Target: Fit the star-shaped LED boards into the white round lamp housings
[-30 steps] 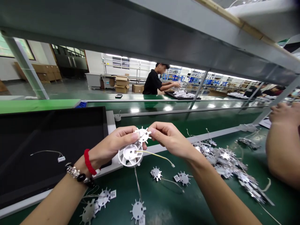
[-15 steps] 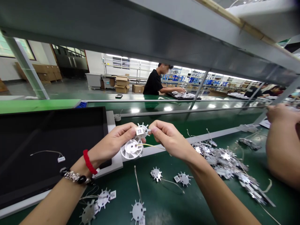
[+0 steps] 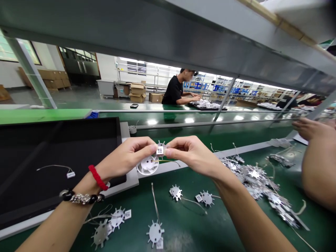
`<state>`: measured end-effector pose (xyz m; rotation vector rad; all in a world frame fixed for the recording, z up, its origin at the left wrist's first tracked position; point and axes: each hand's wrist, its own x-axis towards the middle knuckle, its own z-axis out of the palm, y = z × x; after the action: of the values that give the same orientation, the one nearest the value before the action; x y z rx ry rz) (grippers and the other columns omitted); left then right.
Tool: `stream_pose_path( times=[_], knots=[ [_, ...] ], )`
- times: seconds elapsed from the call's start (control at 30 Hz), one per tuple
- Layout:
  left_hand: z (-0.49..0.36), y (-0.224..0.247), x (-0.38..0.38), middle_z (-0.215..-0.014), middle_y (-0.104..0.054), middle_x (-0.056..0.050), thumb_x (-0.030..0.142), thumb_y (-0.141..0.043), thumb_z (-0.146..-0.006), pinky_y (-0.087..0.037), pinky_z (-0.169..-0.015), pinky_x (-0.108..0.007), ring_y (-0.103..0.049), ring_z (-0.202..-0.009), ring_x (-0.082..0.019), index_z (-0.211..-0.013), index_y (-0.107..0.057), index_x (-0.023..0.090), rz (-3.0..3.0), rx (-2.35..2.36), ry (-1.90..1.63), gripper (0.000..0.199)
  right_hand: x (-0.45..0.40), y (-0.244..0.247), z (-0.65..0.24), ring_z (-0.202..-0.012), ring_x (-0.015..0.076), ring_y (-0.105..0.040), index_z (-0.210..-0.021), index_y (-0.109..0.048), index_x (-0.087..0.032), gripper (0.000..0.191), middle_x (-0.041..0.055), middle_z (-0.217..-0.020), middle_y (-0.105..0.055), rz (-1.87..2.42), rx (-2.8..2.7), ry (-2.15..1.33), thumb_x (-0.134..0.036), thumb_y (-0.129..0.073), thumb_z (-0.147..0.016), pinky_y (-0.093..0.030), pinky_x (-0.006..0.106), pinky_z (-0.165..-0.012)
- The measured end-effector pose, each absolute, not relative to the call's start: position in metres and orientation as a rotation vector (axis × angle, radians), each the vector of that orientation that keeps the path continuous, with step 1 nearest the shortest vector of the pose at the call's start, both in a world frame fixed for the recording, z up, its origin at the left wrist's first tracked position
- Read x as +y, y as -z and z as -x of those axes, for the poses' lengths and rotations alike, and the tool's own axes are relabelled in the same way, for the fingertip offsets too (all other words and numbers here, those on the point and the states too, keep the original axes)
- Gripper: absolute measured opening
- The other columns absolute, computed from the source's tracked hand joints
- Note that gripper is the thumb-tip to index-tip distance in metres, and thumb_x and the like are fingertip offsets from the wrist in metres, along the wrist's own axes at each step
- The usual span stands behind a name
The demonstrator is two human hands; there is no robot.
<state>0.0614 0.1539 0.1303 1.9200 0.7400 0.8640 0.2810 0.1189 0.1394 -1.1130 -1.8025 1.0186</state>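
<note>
My left hand [image 3: 128,156] and my right hand [image 3: 189,154] face each other, fingertips pinching a small white barcode label [image 3: 160,150] on a toothed white disc [image 3: 161,144]. Most of the disc is hidden behind my fingers. Just below it hangs a round white fan-like plastic housing [image 3: 147,165], with a thin yellow wire [image 3: 168,161] running across it. A red braided band [image 3: 97,177] and a beaded bracelet [image 3: 81,197] circle my left wrist.
A black monitor screen [image 3: 57,150] with a loose wire lies left. Several wired toothed discs [image 3: 175,192] lie on the green mat [image 3: 183,224] below, and a heap of them [image 3: 254,176] lies right. A co-worker's hand [image 3: 311,128] intrudes at right under an overhead shelf [image 3: 157,35].
My hands have drawn closer, now pinching the label at the fingertips. The disc has turned its label toward me. The white housing has risen and sits closer beneath the disc.
</note>
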Motion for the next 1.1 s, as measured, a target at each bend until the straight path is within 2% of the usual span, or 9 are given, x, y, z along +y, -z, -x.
stream_pose_path(
  times=[0.1, 0.23, 0.3, 0.47, 0.63, 0.8, 0.9, 1.1],
  knots=[
    [-0.064, -0.126, 0.156, -0.073, -0.063, -0.004, 0.056, -0.064, -0.090, -0.044, -0.053, -0.015, -0.055, -0.062, -0.013, -0.084, -0.070, 0.017, -1.891, 0.757, -0.885, 0.040, 0.119, -0.143, -0.285, -0.067, 0.0145, -0.056, -0.078, -0.078, -0.017, 0.019, 0.0035, -0.073, -0.072, 1.147, -1.787, -0.974, -0.036, -0.076, -0.081, -0.041, 0.027, -0.060],
    [-0.070, -0.120, 0.159, -0.071, -0.062, -0.005, 0.066, -0.063, -0.085, -0.053, -0.043, -0.025, -0.060, -0.057, -0.020, -0.092, -0.067, 0.017, -1.798, 0.799, -0.855, 0.050, 0.117, -0.144, -0.285, -0.066, 0.0139, -0.056, -0.075, -0.077, -0.017, 0.017, 0.0025, -0.071, -0.071, 1.122, -1.753, -1.043, -0.034, -0.079, -0.077, -0.039, 0.027, -0.060],
    [-0.072, -0.119, 0.159, -0.074, -0.064, -0.006, 0.067, -0.064, -0.085, -0.056, -0.047, -0.027, -0.062, -0.060, -0.021, -0.095, -0.068, 0.017, -1.774, 0.804, -0.850, 0.051, 0.118, -0.142, -0.283, -0.064, 0.0128, -0.054, -0.072, -0.076, -0.017, 0.019, 0.0015, -0.068, -0.070, 1.103, -1.748, -1.123, -0.035, -0.080, -0.076, -0.037, 0.027, -0.060],
    [-0.068, -0.124, 0.157, -0.083, -0.068, -0.005, 0.059, -0.057, -0.093, -0.053, -0.059, -0.022, -0.062, -0.068, -0.016, -0.106, -0.069, 0.017, -1.805, 0.763, -0.759, 0.046, 0.122, -0.134, -0.278, -0.064, 0.0126, -0.052, -0.070, -0.072, -0.016, 0.026, 0.0006, -0.068, -0.067, 1.150, -1.732, -1.213, -0.039, -0.085, -0.070, -0.035, 0.027, -0.060],
    [-0.063, -0.127, 0.156, -0.105, -0.069, -0.006, 0.054, -0.053, -0.098, -0.050, -0.074, -0.025, -0.061, -0.088, -0.019, -0.113, -0.068, 0.019, -1.890, 0.759, -0.715, 0.041, 0.123, -0.132, -0.279, -0.061, 0.0114, -0.044, -0.069, -0.068, -0.017, 0.031, -0.0012, -0.065, -0.060, 1.247, -1.765, -1.163, -0.044, -0.082, -0.073, -0.030, 0.027, -0.057],
    [-0.065, -0.124, 0.160, -0.095, -0.066, -0.003, 0.055, -0.054, -0.096, -0.049, -0.069, -0.025, -0.059, -0.080, -0.018, -0.112, -0.064, 0.020, -1.896, 0.762, -0.755, 0.040, 0.123, -0.133, -0.280, -0.057, 0.0099, -0.037, -0.068, -0.063, -0.017, 0.037, -0.0042, -0.060, -0.051, 1.298, -1.763, -1.144, -0.048, -0.083, -0.070, -0.024, 0.027, -0.054],
    [-0.065, -0.124, 0.161, -0.097, -0.067, -0.004, 0.056, -0.055, -0.096, -0.050, -0.071, -0.026, -0.059, -0.082, -0.019, -0.108, -0.067, 0.020, -1.892, 0.752, -0.761, 0.040, 0.123, -0.134, -0.281, -0.056, 0.0094, -0.036, -0.067, -0.061, -0.017, 0.040, -0.0047, -0.060, -0.049, 1.319, -1.791, -1.116, -0.050, -0.082, -0.071, -0.023, 0.026, -0.053],
    [-0.065, -0.123, 0.160, -0.100, -0.070, -0.005, 0.061, -0.056, -0.094, -0.053, -0.074, -0.028, -0.063, -0.085, -0.019, -0.113, -0.068, 0.021, -1.830, 0.747, -0.768, 0.046, 0.125, -0.132, -0.280, -0.054, 0.0087, -0.034, -0.066, -0.056, -0.018, 0.043, -0.0066, -0.057, -0.045, 1.304, -1.799, -1.087, -0.052, -0.081, -0.073, -0.020, 0.026, -0.050]
  ],
)
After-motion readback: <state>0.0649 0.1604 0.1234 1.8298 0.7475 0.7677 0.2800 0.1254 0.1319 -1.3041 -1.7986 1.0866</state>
